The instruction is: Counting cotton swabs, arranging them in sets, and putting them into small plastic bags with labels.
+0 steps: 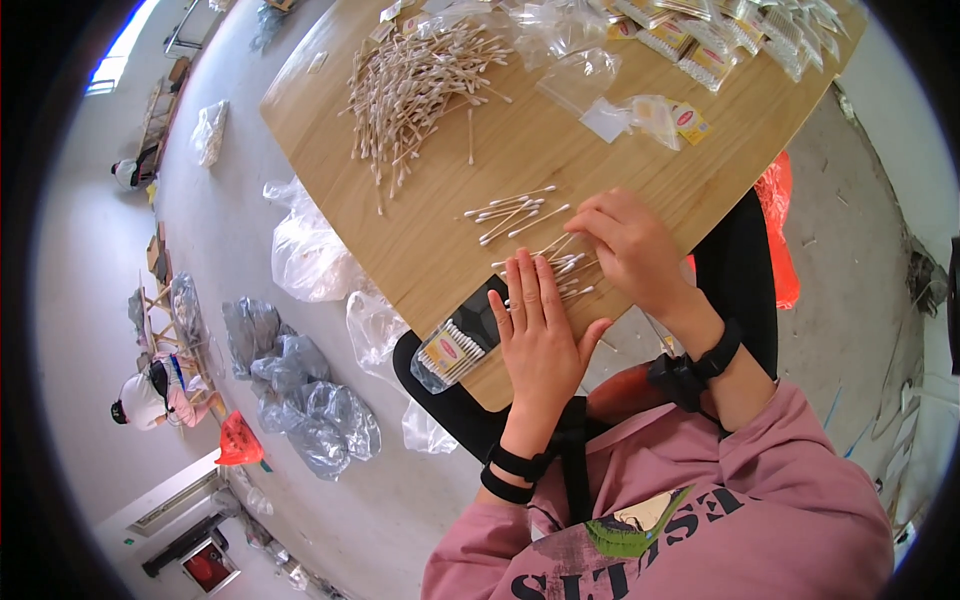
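Head view: left hand [540, 345] flat, fingers straight, over loose swabs [572, 264] near the table [350, 190] edge. Right hand [640, 250] curled beside it; can't tell if pinching any. Filled packets [705, 65] far right look done; big swab pile [415, 90] left unpacked.

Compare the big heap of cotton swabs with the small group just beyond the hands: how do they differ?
The big heap is a tangled pile of many swabs; the small group holds only a few, loosely spread. The big heap lies farther across the wooden table; the small group lies near the left hand and right hand. Both show pale sticks with white tips.
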`<action>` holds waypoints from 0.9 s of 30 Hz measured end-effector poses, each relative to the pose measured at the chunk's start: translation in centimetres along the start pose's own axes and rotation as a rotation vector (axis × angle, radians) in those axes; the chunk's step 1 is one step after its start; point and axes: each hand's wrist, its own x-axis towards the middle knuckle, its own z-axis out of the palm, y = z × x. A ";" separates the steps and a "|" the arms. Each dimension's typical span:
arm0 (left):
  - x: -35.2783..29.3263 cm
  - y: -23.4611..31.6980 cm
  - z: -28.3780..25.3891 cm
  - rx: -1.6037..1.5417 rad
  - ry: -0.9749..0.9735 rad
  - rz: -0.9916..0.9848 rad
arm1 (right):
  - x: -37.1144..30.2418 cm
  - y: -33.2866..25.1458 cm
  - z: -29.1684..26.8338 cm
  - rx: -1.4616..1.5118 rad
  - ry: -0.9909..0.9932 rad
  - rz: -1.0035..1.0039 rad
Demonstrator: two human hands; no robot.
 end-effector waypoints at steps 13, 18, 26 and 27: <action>0.2 -0.1 -0.2 0.023 -0.012 -0.033 | -0.6 -0.2 0.2 0.146 -0.052 -0.038; -1.1 0.6 -0.7 0.074 -0.113 0.033 | -0.7 -0.1 -0.4 0.220 0.012 0.079; 1.1 0.8 -0.4 0.088 -0.042 -0.001 | -0.5 0.0 -0.7 0.250 0.062 0.097; 1.5 0.7 -0.2 0.095 -0.013 -0.019 | -0.5 -0.3 -0.8 0.285 0.085 0.160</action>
